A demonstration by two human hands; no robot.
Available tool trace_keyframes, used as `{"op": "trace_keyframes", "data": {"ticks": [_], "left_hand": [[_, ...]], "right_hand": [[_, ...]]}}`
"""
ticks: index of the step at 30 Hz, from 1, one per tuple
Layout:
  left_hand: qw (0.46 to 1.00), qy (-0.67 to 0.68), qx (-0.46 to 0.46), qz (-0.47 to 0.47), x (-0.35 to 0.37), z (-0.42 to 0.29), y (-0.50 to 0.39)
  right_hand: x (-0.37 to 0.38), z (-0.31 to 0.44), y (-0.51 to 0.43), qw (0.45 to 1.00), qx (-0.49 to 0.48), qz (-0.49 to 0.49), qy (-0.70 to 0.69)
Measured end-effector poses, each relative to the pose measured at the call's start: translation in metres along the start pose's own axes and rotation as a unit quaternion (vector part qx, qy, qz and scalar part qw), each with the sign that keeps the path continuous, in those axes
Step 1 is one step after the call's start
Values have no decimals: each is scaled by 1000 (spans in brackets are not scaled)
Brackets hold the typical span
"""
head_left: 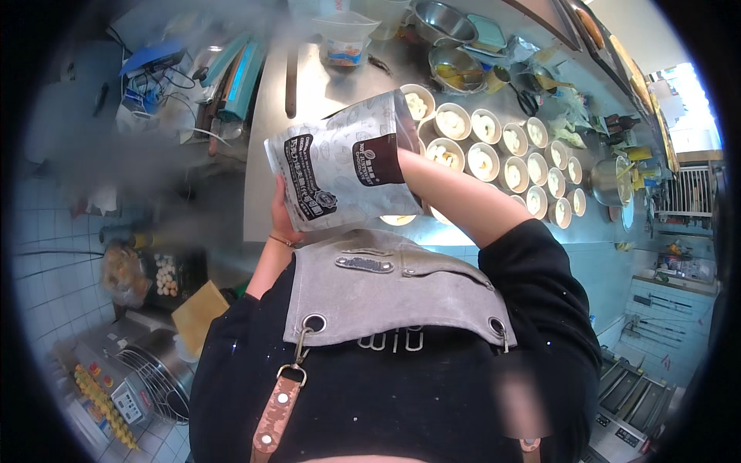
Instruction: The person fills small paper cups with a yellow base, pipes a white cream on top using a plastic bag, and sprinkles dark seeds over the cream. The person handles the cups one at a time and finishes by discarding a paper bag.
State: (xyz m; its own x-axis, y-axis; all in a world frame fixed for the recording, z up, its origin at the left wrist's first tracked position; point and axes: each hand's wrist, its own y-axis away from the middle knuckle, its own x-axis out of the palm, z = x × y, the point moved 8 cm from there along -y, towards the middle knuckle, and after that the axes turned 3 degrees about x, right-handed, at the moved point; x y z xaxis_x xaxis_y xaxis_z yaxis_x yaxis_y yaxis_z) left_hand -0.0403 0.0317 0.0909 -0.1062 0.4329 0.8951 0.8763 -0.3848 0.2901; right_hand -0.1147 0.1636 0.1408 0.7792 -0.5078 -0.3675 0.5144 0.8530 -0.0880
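A large printed foil pouch of chocolate (341, 162) is held up over the steel worktable (269, 133). Around its bottom end, at the left, is my left hand (283, 211), with the fingers partly behind the pouch. My right hand (408, 136) reaches into the mouth of the pouch at its right side; the fingers are hidden inside, so what they touch cannot be seen. Beyond the pouch and to the right stand rows of round paper cups (483, 162) with a pale creamy filling; the pouch and my right forearm cover some of them.
Metal bowls (457, 69), a clear plastic measuring jug (345, 37) and black-handled scissors (525, 101) lie along the table's far side. At the right end stands a metal pot (611, 179). Eggs (166, 275) in a tray are at the lower left.
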Motion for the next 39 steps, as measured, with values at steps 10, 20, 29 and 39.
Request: {"op": "trace_keyframes", "data": {"ticks": [10, 20, 29, 39], "left_hand": [[999, -39, -6, -8, -23, -18, -4], [998, 16, 15, -58, -75, -27, 8], [999, 24, 43, -19, -64, -44, 6], [997, 60, 52, 7, -66, -44, 12]], "right_hand": [[-75, 128, 114, 925, 237, -295, 47], [2, -50, 206, 822, 460, -336, -1], [28, -71, 203, 834, 400, -354, 138], [37, -79, 223, 828, 430, -348, 88]]}}
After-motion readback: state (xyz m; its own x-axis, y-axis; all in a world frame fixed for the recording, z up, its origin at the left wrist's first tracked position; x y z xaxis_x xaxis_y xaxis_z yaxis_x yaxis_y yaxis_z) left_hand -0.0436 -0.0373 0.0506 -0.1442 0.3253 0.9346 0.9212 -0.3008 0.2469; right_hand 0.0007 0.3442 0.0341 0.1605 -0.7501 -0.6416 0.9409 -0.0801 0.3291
